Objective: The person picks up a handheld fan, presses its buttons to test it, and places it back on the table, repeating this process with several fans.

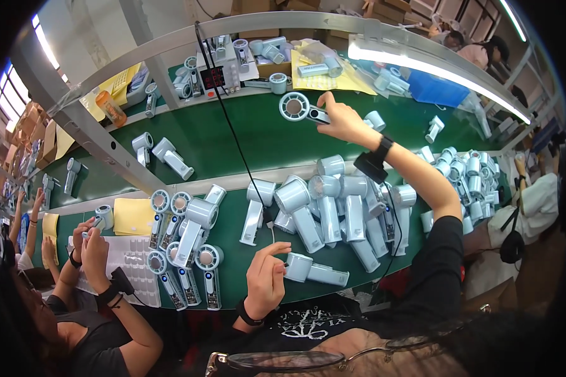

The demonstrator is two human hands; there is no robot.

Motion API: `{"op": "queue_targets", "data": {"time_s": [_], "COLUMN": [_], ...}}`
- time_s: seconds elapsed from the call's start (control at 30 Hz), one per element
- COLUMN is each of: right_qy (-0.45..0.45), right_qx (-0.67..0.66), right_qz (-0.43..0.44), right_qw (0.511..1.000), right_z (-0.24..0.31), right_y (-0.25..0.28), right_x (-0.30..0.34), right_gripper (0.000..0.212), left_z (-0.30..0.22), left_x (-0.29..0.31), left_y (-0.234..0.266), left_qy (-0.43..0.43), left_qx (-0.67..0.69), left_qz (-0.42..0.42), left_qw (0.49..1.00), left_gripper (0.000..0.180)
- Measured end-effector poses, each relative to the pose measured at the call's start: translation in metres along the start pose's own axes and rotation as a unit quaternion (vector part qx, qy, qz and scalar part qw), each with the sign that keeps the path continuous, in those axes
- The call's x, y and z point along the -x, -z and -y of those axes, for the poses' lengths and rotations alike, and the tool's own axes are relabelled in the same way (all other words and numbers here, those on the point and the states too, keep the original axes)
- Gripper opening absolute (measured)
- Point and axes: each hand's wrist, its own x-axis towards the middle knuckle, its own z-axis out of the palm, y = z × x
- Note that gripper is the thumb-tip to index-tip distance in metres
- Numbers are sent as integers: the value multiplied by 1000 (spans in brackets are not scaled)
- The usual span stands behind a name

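Note:
My right hand reaches far out over the green belt and is closed round the handle of a pale blue handheld fan. The fan's round grille faces me. Near the front edge, my left hand has its fingers curled together, and a white cable runs down into them from a black cord. Against these fingertips lies the head of another handheld fan, its handle pointing right. Whether the fingers also touch that fan is hard to tell. A pile of handheld fans lies between my hands.
Left of my hand, several fans with lit displays lie in rows. Beyond them a co-worker's hands work over a white tray. A metal frame and hanging black cord cross the bench. Far right stands a blue bin.

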Motion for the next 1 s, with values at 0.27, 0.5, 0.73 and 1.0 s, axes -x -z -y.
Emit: {"op": "queue_targets", "data": {"time_s": [0.27,0.5,0.73,1.0], "right_qy": [-100,-70,-63,-81], "right_qx": [-499,-783,-846,-862], "right_qz": [177,-6,-43,-53], "right_qw": [842,618,527,497], "right_z": [67,111,127,125], "right_y": [30,-6,-19,-38], "right_x": [146,218,228,225], "right_gripper": [49,67,74,71], "left_z": [-18,-33,-41,-38], "left_x": [15,10,15,19], "left_y": [-18,-53,-68,-74], "left_qy": [75,54,12,32], "left_qx": [108,120,109,99], "left_qz": [70,105,79,24], "left_qw": [989,986,991,994], "left_gripper": [24,9,3,5]}}
